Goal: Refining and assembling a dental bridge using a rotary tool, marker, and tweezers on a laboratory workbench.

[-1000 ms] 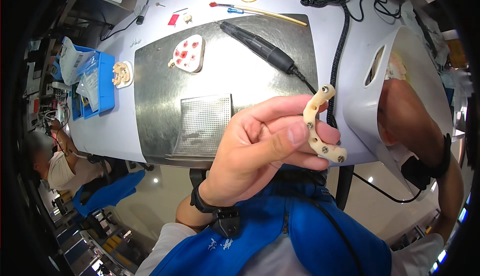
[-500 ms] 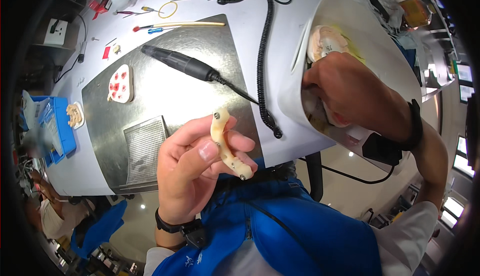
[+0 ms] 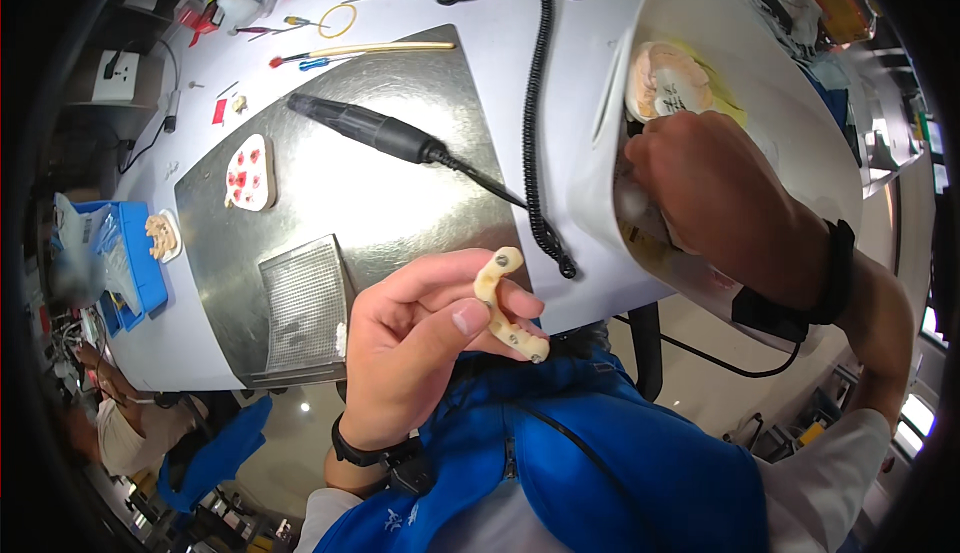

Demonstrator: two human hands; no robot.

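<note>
Pinched between the thumb and fingers of my left hand (image 3: 415,328) is a cream-coloured, curved dental bridge (image 3: 497,305) with small metal-ringed holes. It is held up in front of my blue vest, near the front edge of the table. Over on the right, my right hand (image 3: 690,168) reaches down into a white tub (image 3: 590,178), its fingers curled. The fingertips and whatever they hold are hidden. Just beyond that hand, inside the tub, lies a plaster dental model (image 3: 668,78) with handwriting on it.
A black handpiece (image 3: 370,131) with a coiled cord (image 3: 533,103) lies on a metal plate (image 3: 420,213). On the plate are also a mesh tray (image 3: 303,303) and a white palette with red spots (image 3: 250,175). A tooth model (image 3: 162,236) stands beside a blue bin (image 3: 140,253).
My left hand has moved to the right in the picture, carrying the dental bridge, which is turned slightly. My right hand stays in the tub, shifted a little; the whole view has shifted slightly too.
</note>
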